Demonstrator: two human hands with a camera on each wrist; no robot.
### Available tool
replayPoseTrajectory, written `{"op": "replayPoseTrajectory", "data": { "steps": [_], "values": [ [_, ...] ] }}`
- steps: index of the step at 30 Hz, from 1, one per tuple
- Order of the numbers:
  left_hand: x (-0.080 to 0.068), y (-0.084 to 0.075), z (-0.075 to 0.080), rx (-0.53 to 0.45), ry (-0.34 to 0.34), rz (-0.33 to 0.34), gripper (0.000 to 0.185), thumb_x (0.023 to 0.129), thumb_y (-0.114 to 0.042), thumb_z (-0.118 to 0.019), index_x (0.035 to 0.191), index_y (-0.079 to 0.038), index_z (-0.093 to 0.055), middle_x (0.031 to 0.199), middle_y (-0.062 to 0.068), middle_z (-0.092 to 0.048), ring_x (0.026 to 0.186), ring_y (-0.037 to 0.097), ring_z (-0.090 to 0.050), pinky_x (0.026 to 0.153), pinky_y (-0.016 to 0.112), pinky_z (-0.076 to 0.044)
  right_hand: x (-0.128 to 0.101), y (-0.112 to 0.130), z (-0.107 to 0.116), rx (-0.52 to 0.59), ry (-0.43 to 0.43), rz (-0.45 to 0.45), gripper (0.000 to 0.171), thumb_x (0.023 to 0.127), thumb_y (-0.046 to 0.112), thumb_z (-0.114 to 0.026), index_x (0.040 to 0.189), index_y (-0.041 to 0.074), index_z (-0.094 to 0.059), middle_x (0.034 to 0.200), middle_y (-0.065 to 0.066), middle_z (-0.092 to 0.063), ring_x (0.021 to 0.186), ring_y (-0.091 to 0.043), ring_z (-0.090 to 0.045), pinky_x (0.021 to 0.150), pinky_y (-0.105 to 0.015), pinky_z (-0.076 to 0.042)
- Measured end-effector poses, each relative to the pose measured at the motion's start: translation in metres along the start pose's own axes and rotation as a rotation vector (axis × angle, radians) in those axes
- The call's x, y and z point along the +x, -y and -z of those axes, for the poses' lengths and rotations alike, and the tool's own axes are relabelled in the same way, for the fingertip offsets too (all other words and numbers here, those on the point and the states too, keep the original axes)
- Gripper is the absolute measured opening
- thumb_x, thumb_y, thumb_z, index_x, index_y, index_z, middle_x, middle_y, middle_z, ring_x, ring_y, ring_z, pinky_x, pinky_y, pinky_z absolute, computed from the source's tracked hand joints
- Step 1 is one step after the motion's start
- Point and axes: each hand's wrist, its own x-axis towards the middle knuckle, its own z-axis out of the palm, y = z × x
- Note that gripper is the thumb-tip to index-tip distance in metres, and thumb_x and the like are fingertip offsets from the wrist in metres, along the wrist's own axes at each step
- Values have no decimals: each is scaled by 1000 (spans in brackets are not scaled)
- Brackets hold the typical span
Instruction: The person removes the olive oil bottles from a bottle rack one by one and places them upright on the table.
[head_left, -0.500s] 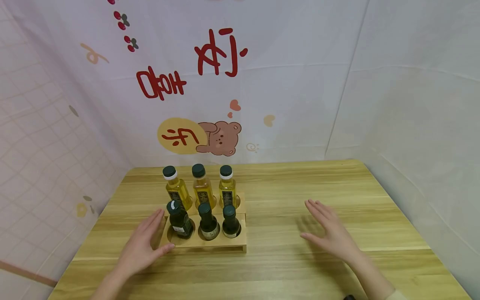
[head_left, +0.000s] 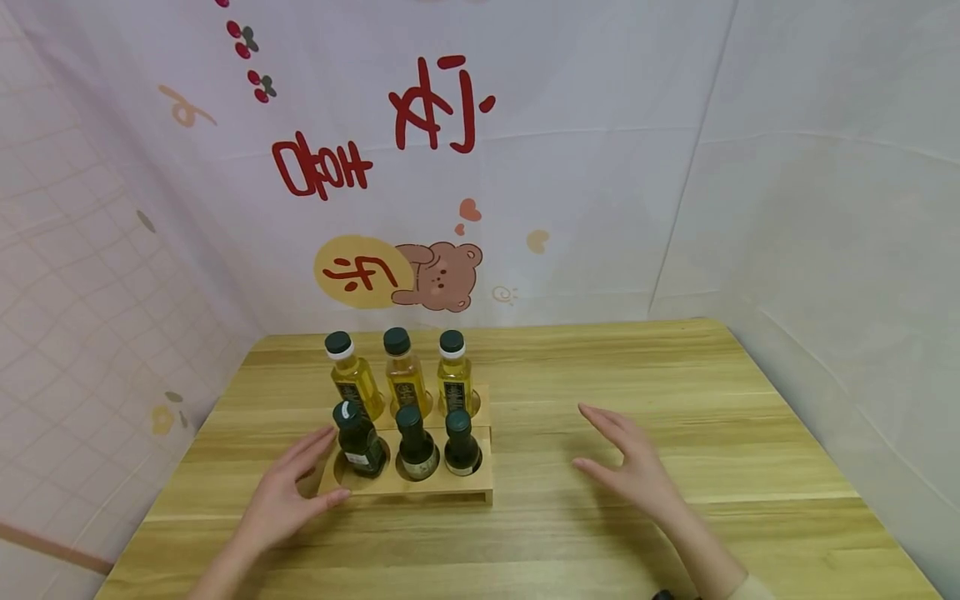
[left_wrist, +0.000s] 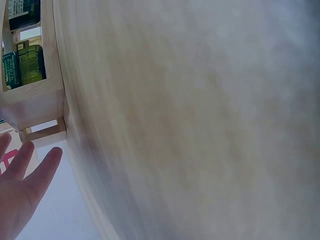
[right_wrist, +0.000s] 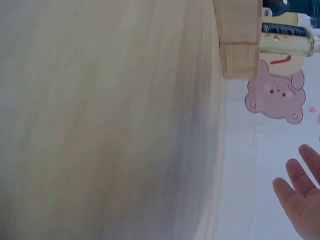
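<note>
A two-tier wooden rack point(head_left: 457, 486) stands left of centre on the table. Its lower front tier carries dark green bottles, of which the left one point(head_left: 363, 450) leans left, while the middle point(head_left: 416, 450) and right point(head_left: 461, 450) ones sit in round holes. Behind them, three yellow oil bottles point(head_left: 405, 375) with dark caps fill the higher tier. At the rack's left end, my left hand point(head_left: 281, 500) is spread with thumb and fingers around the front corner; contact is unclear. My right hand point(head_left: 637, 479) hovers right of the rack, fingers extended, holding nothing.
The wooden tabletop point(head_left: 600, 358) extends to the right of the rack. A white printed cloth point(head_left: 585, 167) hangs behind it and along both sides. A small dark object point(head_left: 663, 595) shows at the bottom edge beside my right forearm.
My right hand has moved left toward the rack. My left hand has shifted slightly closer to the rack's left end. Rack and bottles stay where they were.
</note>
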Motion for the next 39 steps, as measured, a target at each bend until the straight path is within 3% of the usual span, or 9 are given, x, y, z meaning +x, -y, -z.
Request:
{"op": "replayPoseTrajectory", "data": {
  "steps": [6,10,13,17,23,30,36,39],
  "values": [
    [0,3,1,-98,20,3,74,76,-29,-88,139,-5,-58,147,13,-49,129,9,-45,85,24,-53,5,10,-10,63,48,9,76,75,13,-87,143,9,-53,138,-4,-57,122,-26,-52,93,-46,-48],
    [-1,4,1,-190,40,0,66,78,-23,-87,135,-1,-60,149,14,-47,127,-7,-40,83,21,-53,9,18,-17,130,70,20,74,78,13,-86,144,8,-52,139,-4,-56,124,-26,-52,94,-39,-49],
    [-2,6,1,-227,49,-2,61,79,-20,-86,131,1,-62,149,13,-47,126,-8,-41,83,19,-52,12,23,-24,194,78,38,73,79,12,-85,144,7,-52,139,-6,-56,123,-28,-53,96,-34,-49],
    [-3,9,-1,-236,54,10,59,79,-19,-86,129,2,-64,148,13,-48,126,-9,-40,83,16,-50,16,29,-34,282,88,53,71,80,8,-84,143,4,-52,137,-10,-57,122,-31,-54,98,-38,-49],
    [-3,9,-1,-244,72,67,60,80,-23,-85,130,1,-63,148,10,-48,124,-10,-39,77,26,-56,22,38,-49,364,127,40,65,84,10,-80,143,7,-53,139,-12,-57,124,-31,-54,98,-43,-47],
    [-3,6,2,-225,88,126,62,78,-28,-86,131,-2,-64,148,5,-49,128,9,-45,78,23,-55,31,45,-66,430,136,19,61,86,10,-79,141,4,-54,137,-15,-58,124,-32,-55,98,-45,-47],
    [-3,6,2,-250,81,130,62,77,-25,-87,129,1,-64,147,9,-49,122,-9,-41,76,25,-56,37,51,-77,457,137,-26,62,84,7,-80,140,2,-55,135,-13,-60,122,-31,-57,98,-45,-47],
    [-3,6,2,-227,73,124,62,77,-26,-87,129,0,-65,147,9,-50,122,-9,-41,77,25,-56,41,59,-80,465,129,-51,64,81,1,-80,140,1,-55,133,-16,-61,120,-33,-58,98,-47,-48]
  ]
}}
